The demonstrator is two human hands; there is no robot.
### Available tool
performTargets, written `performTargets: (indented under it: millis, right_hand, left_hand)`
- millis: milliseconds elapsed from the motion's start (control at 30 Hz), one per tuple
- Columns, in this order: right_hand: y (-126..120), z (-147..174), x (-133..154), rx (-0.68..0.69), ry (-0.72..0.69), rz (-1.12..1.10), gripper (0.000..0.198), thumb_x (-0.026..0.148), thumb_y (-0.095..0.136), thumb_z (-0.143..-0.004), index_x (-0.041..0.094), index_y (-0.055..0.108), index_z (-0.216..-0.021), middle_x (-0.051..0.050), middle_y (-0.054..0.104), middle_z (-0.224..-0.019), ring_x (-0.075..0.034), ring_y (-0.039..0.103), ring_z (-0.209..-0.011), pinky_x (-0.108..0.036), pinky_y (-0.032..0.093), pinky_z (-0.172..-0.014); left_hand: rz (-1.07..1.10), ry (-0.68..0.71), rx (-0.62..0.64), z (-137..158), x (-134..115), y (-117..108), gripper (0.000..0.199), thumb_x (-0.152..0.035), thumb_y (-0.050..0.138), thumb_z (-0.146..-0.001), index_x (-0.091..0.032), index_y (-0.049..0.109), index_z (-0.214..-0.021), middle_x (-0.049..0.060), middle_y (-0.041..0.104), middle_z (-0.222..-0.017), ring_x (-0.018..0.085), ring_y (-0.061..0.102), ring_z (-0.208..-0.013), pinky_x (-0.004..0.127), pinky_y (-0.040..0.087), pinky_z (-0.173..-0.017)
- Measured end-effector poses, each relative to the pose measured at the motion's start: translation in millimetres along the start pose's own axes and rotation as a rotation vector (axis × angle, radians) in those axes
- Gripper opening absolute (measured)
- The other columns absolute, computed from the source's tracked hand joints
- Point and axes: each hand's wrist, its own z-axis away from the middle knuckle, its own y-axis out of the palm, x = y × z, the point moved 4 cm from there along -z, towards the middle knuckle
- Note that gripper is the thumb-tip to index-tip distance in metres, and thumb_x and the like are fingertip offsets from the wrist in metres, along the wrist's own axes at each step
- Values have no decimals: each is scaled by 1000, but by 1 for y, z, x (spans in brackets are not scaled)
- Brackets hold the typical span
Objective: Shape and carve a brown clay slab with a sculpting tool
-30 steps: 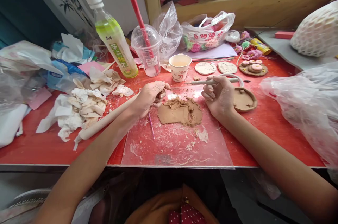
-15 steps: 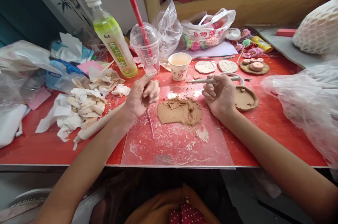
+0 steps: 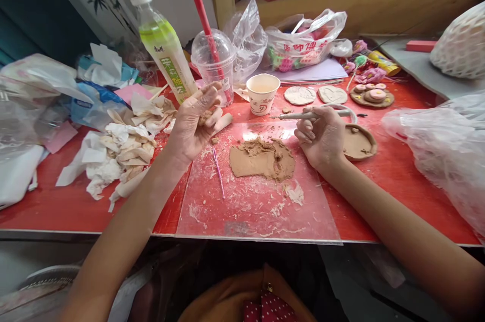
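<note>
My left hand [image 3: 199, 122] is raised over the left edge of the clear plastic sheet [image 3: 204, 221], fingers half curled around a small lump of brown clay [image 3: 205, 118]. My right hand [image 3: 322, 136] is closed around a slim grey pen-like tool [image 3: 293, 116], its clay-smeared tip pointing left. Between the hands lies a flattened slab of brown clay [image 3: 252, 163], rough and crumbly along its back and right side. A thin pink-and-white striped stick [image 3: 219, 173] rests left of the slab. Just right of my right hand is a shallow round clay dish [image 3: 359, 144].
Behind the slab stands a paper cup [image 3: 262, 95] of cloudy liquid. Two pale clay discs [image 3: 300, 95] and a decorated clay piece [image 3: 372, 95] lie further right. Crumpled tissues [image 3: 121, 147], a drink bottle [image 3: 162, 44] and a plastic cup [image 3: 214, 59] are on the left; plastic bags [image 3: 443, 135] are on the right.
My left hand's fingers have uncurled partly, revealing the clay lump. The view has shifted slightly. My right hand keeps the tool in about the same place.
</note>
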Motion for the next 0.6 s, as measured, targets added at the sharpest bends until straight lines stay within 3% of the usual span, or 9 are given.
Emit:
performTargets:
  millis: [67,133,200,233,300,400,500,600]
  right_hand:
    - [0,0,0,-8,1,-9,5,20,48,-69,18,51,-66,6,30,-43,-5,15,-37,-21,11,-34]
    - [-1,0,0,-14,2,-12,5,19,48,-69,18,51,-65,6,30,-43,-5,15,-37,-21,11,-34]
    - [-1,-1,0,-9,-1,-3,5,20,48,-69,19,50,-65,6,30,-43,-6,15,-37,-21,10,-34]
    - [-1,-1,0,-3,-4,7,4,21,48,-69,19,50,-65,6,30,-43,-6,15,-37,-21,10,-34]
    - [-1,-1,1,9,-14,31,4,22,49,-69,20,49,-66,6,30,-44,-6,15,-37,-22,11,-34]
    - [-1,-1,1,13,-20,52,3,23,50,-68,20,49,-66,6,30,-45,-7,15,-38,-24,11,-34]
    - [0,0,1,-1,-14,40,3,23,49,-67,20,50,-65,6,31,-44,-7,14,-39,-24,10,-35]
    - [0,1,2,-4,-11,37,4,23,49,-68,20,51,-65,6,31,-44,-7,14,-39,-24,11,-35]
  left_hand:
    - [-4,57,99,-4,1,0,29,-2,55,-71,-21,61,-92,-6,62,-80,3,62,-70,21,51,-84]
    - [-47,93,178,-6,4,0,46,9,47,-64,-22,61,-96,-5,63,-96,8,61,-98,22,46,-92]
    - [-67,110,197,-7,7,-1,53,11,40,-60,-22,62,-95,-5,63,-98,9,57,-107,25,45,-93]
    - [-59,110,184,-7,8,-2,51,11,38,-59,-21,63,-91,-6,64,-93,8,60,-101,26,46,-92]
    - [-9,99,134,-6,10,-5,38,10,38,-59,-18,62,-69,-7,62,-68,4,62,-71,24,50,-82]
    - [26,50,73,-6,10,-9,31,3,40,-64,-15,37,-38,-7,37,-35,1,38,-34,16,45,-50]
    - [-5,14,48,-4,8,-11,39,-3,42,-68,-15,26,-34,-6,25,-29,1,27,-29,15,26,-34]
    - [-34,11,59,-1,4,-9,38,-3,41,-66,-15,28,-33,-5,24,-28,2,24,-28,17,23,-34]
